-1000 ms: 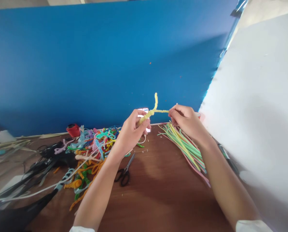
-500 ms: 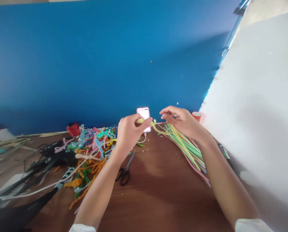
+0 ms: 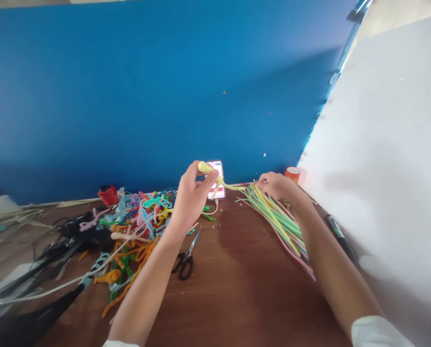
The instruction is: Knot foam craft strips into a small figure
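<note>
My left hand (image 3: 197, 190) pinches a yellow pipe cleaner (image 3: 205, 167), its thick wound end pointing up between thumb and fingers. A thin length of it trails right toward the bundle. My right hand (image 3: 276, 185) is at the far end of a bundle of loose pipe cleaners (image 3: 276, 219) in green, yellow and pink. Its fingers are curled together there, and what they pinch is hidden. Behind my left hand a phone (image 3: 219, 193) leans upright against the blue wall, its screen lit and partly covered.
Scissors (image 3: 187, 260) lie by my left forearm. A heap of coloured pipe cleaners (image 3: 143, 221) spreads left, with a red object (image 3: 108, 195) behind it. An orange cup (image 3: 293, 173) and a marker (image 3: 336, 226) are at right. A white cable (image 3: 52, 289) crosses the lower left.
My right hand has moved down and right onto the bundle, its fingers curling in. My left hand has tilted, turning the wound yellow end upward.
</note>
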`<state>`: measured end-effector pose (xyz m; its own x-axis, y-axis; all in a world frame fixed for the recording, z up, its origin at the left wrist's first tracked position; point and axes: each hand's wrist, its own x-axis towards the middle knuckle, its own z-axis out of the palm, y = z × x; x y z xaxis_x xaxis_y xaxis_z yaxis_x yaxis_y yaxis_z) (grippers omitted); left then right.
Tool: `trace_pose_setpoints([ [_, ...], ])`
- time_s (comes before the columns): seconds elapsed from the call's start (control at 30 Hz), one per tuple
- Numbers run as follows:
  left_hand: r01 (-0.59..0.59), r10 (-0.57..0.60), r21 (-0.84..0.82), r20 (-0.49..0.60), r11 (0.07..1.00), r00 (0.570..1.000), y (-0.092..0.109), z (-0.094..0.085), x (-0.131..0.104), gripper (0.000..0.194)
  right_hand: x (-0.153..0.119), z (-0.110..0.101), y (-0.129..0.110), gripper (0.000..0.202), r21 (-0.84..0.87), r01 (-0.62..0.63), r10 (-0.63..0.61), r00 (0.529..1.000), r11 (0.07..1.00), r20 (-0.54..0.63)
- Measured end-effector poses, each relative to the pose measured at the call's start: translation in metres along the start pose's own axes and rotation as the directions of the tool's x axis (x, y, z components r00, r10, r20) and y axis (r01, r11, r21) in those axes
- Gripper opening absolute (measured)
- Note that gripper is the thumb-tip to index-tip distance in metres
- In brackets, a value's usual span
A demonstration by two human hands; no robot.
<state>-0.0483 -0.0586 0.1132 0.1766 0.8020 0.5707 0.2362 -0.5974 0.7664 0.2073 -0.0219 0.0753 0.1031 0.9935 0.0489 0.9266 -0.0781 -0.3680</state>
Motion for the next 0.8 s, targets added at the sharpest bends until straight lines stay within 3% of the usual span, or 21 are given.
trace_pose_setpoints([
  [0.13,0.1,-0.09,-0.154,0.071,0.983,0.993,0.004,0.002,-0.001,0.031,0.019,0.013,0.011,0.024,-0.081,-0.136,0.14,0.989,0.987,0.04],
  [0.27,0.173,-0.145,-0.173,0.16,0.97,0.976,0.004,0.001,-0.004,0.031,0.027,0.02,0.013,0.027,-0.14,-0.183,0.197,0.976,0.973,0.091],
  [0.47,0.104,-0.087,-0.083,0.186,0.991,0.979,0.001,-0.002,-0.001,0.018,0.036,0.044,0.014,0.029,-0.187,-0.179,0.211,0.963,0.966,0.166],
  [0.6,0.123,-0.096,-0.106,0.228,0.987,0.969,0.002,-0.003,-0.001,0.021,0.04,0.059,0.016,0.036,-0.201,-0.193,0.231,0.955,0.96,0.185],
  [0.8,0.162,-0.131,-0.095,0.272,0.982,0.953,0.008,-0.005,-0.004,0.02,0.031,0.049,0.014,0.028,-0.2,-0.212,0.232,0.969,0.957,0.084],
])
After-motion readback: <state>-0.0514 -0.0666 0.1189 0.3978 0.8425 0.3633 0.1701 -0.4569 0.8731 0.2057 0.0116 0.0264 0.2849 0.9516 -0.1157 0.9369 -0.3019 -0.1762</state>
